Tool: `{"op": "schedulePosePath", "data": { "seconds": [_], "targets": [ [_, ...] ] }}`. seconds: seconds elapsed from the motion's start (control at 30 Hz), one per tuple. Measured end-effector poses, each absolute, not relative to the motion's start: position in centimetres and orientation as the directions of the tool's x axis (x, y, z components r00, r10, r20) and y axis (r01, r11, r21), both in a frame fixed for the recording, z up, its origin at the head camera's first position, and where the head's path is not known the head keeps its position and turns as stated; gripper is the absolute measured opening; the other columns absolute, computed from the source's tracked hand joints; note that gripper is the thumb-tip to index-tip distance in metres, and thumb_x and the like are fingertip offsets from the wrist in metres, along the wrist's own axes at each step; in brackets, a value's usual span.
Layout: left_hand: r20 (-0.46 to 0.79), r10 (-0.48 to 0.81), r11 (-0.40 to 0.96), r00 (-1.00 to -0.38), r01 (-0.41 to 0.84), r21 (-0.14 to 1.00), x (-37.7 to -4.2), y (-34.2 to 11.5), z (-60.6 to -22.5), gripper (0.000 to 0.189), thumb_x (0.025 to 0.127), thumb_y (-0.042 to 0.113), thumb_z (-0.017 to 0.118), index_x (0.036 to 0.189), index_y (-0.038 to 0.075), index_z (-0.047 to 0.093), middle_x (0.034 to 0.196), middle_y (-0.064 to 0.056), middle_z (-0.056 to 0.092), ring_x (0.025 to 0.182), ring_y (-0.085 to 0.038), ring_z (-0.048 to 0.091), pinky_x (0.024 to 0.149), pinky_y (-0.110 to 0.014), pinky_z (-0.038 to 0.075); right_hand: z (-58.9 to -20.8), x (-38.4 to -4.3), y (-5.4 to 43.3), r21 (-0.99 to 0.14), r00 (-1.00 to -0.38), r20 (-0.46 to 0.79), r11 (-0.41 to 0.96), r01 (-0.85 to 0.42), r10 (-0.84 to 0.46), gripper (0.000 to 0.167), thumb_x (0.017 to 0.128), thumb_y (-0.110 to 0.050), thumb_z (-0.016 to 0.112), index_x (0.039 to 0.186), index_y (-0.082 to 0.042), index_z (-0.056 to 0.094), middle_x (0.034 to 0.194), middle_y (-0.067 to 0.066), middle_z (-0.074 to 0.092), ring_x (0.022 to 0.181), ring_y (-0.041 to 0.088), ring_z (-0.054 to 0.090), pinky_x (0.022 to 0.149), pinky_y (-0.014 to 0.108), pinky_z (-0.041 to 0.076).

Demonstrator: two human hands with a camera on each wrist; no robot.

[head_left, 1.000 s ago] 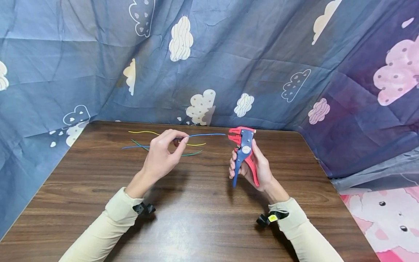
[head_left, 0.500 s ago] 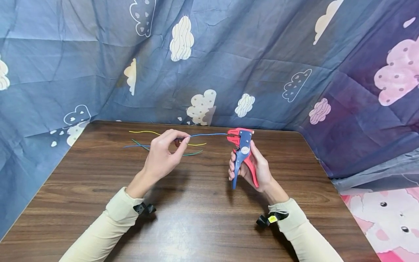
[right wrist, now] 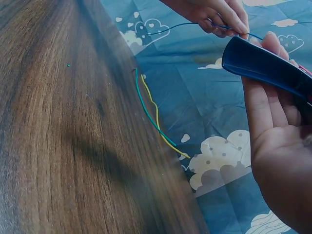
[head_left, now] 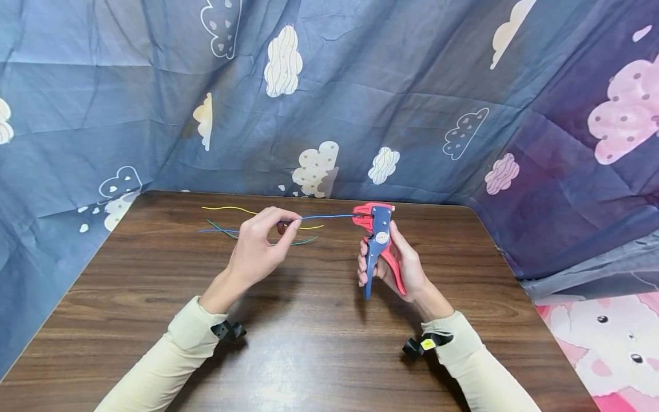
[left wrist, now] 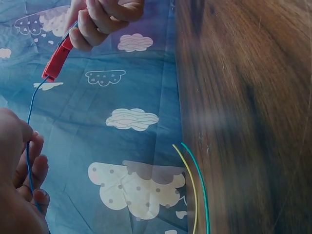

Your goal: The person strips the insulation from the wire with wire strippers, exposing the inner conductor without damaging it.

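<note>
Between thumb and fingertips, my left hand (head_left: 264,243) pinches a thin blue wire (head_left: 328,217). One end of the wire runs right into the red jaws of a wire stripper (head_left: 381,229); its other end trails out on the far side of the hand, as the right wrist view shows. My right hand (head_left: 407,266) grips the wire stripper, fingers round the blue handle and the red handle against the palm. In the left wrist view the blue wire (left wrist: 32,107) bends a little where it meets the red jaw tip. How deep it sits inside is hidden.
A yellow wire (head_left: 226,208) and a green wire (head_left: 309,240) lie on the brown wooden table (head_left: 319,343) behind the left hand. A cloud-patterned cloth (head_left: 350,103) hangs behind the table's far edge. A tiny green bit (right wrist: 68,65) lies on the wood.
The stripper has shifted slightly left and down, its jaws coming over the blue wire's end, which was just apart from them a second ago. The left hand has moved slightly right and down.
</note>
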State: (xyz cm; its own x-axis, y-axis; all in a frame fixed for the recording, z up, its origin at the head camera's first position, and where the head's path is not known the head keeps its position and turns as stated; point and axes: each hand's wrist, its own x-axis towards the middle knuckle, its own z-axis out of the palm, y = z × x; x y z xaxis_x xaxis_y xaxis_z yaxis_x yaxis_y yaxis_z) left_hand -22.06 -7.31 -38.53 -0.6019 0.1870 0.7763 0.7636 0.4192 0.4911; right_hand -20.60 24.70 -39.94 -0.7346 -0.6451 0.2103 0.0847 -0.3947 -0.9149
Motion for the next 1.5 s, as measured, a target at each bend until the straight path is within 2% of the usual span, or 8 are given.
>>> {"op": "schedulePosePath", "data": {
  "seconds": [0.33,0.63,0.73,0.9,1.07,1.27,1.4,1.5],
  "targets": [
    [0.778,0.196,0.415,-0.597,0.769,0.486,-21.96,-7.25,-38.67,0.011,0.105,0.017,0.070,0.108,0.013,0.080,0.092,0.005,0.072,0.080,-0.014,0.065,0.074,-0.020,0.050,-40.02,-20.20,24.16,-0.933,-0.783,0.209,-0.359,0.020,-0.586,0.074,0.115,-0.059,0.010,0.109,-0.006,0.061,0.088,0.007,0.071,0.073,0.021,0.073,0.075,0.038,0.066],
    [0.783,0.199,0.408,-0.589,0.777,0.480,-21.90,-7.11,-38.80,0.010,0.104,0.015,0.071,0.107,0.013,0.080,0.090,0.004,0.071,0.078,-0.015,0.065,0.072,-0.026,0.053,-39.98,-19.91,23.95,-0.955,-0.822,0.154,-0.295,0.017,-0.548,0.076,0.114,-0.061,0.006,0.101,-0.007,0.058,0.081,0.005,0.066,0.065,0.020,0.068,0.066,0.036,0.063],
    [0.783,0.201,0.410,-0.588,0.777,0.478,-21.91,-7.08,-38.80,0.010,0.104,0.015,0.071,0.107,0.012,0.080,0.091,0.004,0.072,0.079,-0.011,0.063,0.073,-0.022,0.052,-39.94,-19.82,23.98,-0.958,-0.823,0.143,-0.287,0.025,-0.550,0.076,0.114,-0.063,0.007,0.100,-0.007,0.057,0.081,0.005,0.065,0.063,0.020,0.067,0.065,0.036,0.061],
    [0.782,0.204,0.412,-0.589,0.776,0.477,-21.92,-7.07,-38.80,0.011,0.104,0.015,0.071,0.107,0.011,0.080,0.090,0.004,0.071,0.078,-0.009,0.062,0.072,-0.026,0.053,-40.12,-19.94,23.95,-0.961,-0.815,0.148,-0.277,0.015,-0.560,0.076,0.113,-0.064,0.007,0.101,-0.007,0.056,0.081,0.004,0.065,0.062,0.019,0.066,0.064,0.036,0.061],
    [0.781,0.200,0.415,-0.592,0.773,0.480,-21.93,-7.05,-38.84,0.011,0.105,0.016,0.070,0.107,0.011,0.080,0.089,0.004,0.070,0.078,-0.013,0.063,0.072,-0.024,0.052,-40.34,-19.96,23.93,-0.963,-0.814,0.148,-0.268,0.011,-0.562,0.077,0.113,-0.064,0.006,0.099,-0.007,0.055,0.080,0.004,0.065,0.061,0.018,0.066,0.063,0.036,0.061],
    [0.781,0.199,0.419,-0.592,0.772,0.478,-21.90,-7.08,-38.83,0.010,0.105,0.017,0.070,0.107,0.014,0.080,0.090,0.005,0.071,0.078,-0.013,0.063,0.071,-0.029,0.054,-40.29,-19.83,23.80,-0.968,-0.824,0.139,-0.250,0.003,-0.549,0.078,0.113,-0.065,0.005,0.099,-0.008,0.056,0.079,0.003,0.065,0.061,0.018,0.066,0.063,0.036,0.061],
    [0.779,0.200,0.422,-0.594,0.770,0.478,-21.92,-7.08,-38.85,0.011,0.105,0.017,0.070,0.107,0.014,0.080,0.091,0.005,0.071,0.079,-0.011,0.062,0.073,-0.023,0.051,-40.17,-19.72,23.73,-0.968,-0.824,0.146,-0.250,-0.005,-0.547,0.076,0.113,-0.064,0.005,0.100,-0.009,0.056,0.079,0.003,0.065,0.061,0.018,0.066,0.063,0.036,0.061],
    [0.780,0.198,0.423,-0.594,0.770,0.478,-21.95,-7.07,-38.89,0.011,0.105,0.017,0.070,0.107,0.014,0.080,0.091,0.005,0.071,0.079,-0.010,0.062,0.072,-0.025,0.052,-40.11,-19.72,23.69,-0.967,-0.820,0.156,-0.255,-0.013,-0.551,0.076,0.113,-0.063,0.004,0.101,-0.009,0.056,0.080,0.002,0.065,0.061,0.018,0.066,0.064,0.037,0.062]
  ]
}}
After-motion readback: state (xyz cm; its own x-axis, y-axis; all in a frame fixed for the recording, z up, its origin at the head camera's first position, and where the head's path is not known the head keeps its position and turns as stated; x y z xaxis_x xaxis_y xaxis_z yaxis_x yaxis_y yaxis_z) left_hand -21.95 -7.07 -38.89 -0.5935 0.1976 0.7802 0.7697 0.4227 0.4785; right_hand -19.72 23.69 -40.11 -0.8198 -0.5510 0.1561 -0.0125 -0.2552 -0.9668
